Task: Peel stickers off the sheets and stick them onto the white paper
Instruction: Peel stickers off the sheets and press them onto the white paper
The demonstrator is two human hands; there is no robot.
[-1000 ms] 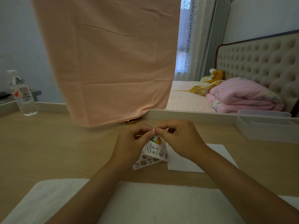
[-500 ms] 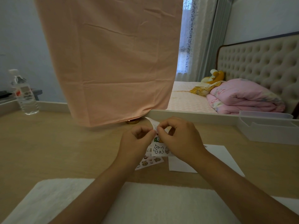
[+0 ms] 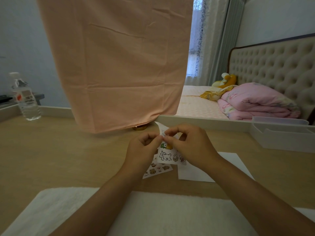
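At the far left a clear water bottle (image 3: 25, 97) is standing on the tabletop (image 3: 59, 150), close to its back edge. Moving across, a big peach cloth (image 3: 115, 65) is hanging down behind the tabletop, and a small gold base (image 3: 139, 128) is peeking out under its hem. Along the near edge a white towel (image 3: 153, 215) is lying flat, and both forearms are being held over it. Now the centre: a sticker sheet (image 3: 167, 154) is being held up off the tabletop, printed side toward the camera. The left hand (image 3: 143, 150) is being clamped on the sheet's upper left edge, with its grip of thumb and forefinger curled onto the paper. The right hand (image 3: 190, 147) is being closed on the same top part from the other side, with its grip meeting the left one. A white corner of the sheet is curling up above the fingers. Whether a sticker is being lifted cannot be told. Below the left hand a second sticker sheet (image 3: 157, 170) is lying on the tabletop, partly covered by the held one. Just to its right the white paper (image 3: 230, 160) is lying flat, partly hidden by the right wrist. Further right a white tray (image 3: 283, 137) is sitting at the back edge, and beyond it a folded pink quilt (image 3: 255, 103) is lying on the bed.
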